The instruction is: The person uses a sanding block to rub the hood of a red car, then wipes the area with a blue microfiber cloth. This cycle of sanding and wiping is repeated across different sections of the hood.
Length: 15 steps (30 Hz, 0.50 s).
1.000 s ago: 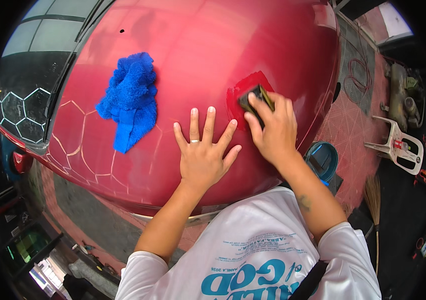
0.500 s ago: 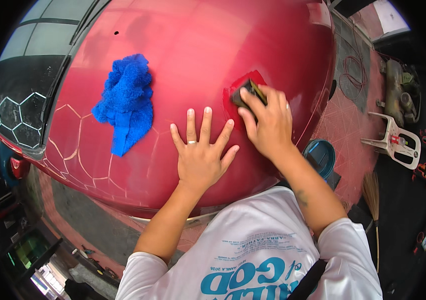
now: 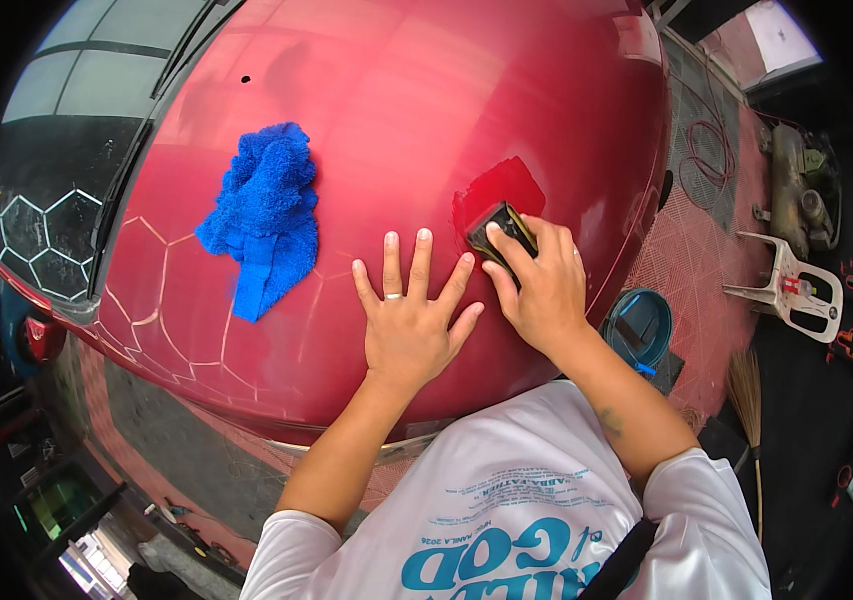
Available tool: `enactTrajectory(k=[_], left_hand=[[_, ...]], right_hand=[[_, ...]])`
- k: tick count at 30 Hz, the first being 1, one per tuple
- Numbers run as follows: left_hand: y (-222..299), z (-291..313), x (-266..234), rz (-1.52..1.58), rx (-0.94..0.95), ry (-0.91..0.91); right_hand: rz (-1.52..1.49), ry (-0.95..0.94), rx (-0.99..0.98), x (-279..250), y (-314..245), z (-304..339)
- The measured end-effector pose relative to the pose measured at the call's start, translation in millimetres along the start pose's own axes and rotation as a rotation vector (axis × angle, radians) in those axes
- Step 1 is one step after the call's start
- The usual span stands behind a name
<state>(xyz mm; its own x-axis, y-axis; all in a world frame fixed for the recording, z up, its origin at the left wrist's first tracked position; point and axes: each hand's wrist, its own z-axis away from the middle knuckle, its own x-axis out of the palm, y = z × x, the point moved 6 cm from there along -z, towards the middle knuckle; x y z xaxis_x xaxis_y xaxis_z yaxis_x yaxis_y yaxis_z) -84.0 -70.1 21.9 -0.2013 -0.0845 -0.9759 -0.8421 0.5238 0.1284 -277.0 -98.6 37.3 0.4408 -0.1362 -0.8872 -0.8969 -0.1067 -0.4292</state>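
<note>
Here, the right hand (image 3: 549, 292) grips a dark block (image 3: 491, 222) against a red car hood (image 3: 376, 130)
Its thumb (image 3: 499, 284) and fingers (image 3: 513, 252) close on the block, which sits at the near edge of a brighter red patch (image 3: 506, 187); the left hand (image 3: 409, 332) lies flat just to the left, open, its fingers spread over the hood, a ring (image 3: 393, 297) on one; farther left, well apart from the block, a crumpled blue cloth (image 3: 264, 215) rests on the hood near pale hexagonal lines (image 3: 157, 316); beyond the hood's right side, a blue bucket (image 3: 657, 312) stands on the floor (image 3: 691, 275) with a white plastic chair (image 3: 784, 266) farther right and a broom (image 3: 744, 388) nearer the person (image 3: 536, 430)
</note>
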Motion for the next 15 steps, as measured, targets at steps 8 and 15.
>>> enactTrajectory(k=[8,15], left_hand=[[1,0,1,-0.003,0.002,-0.008],[3,0,-1,-0.023,0.008,-0.022]], right_hand=[[-0.030,0.133,-0.043,-11,2,7],[0.009,0.225,0.017,-25,17,-12]])
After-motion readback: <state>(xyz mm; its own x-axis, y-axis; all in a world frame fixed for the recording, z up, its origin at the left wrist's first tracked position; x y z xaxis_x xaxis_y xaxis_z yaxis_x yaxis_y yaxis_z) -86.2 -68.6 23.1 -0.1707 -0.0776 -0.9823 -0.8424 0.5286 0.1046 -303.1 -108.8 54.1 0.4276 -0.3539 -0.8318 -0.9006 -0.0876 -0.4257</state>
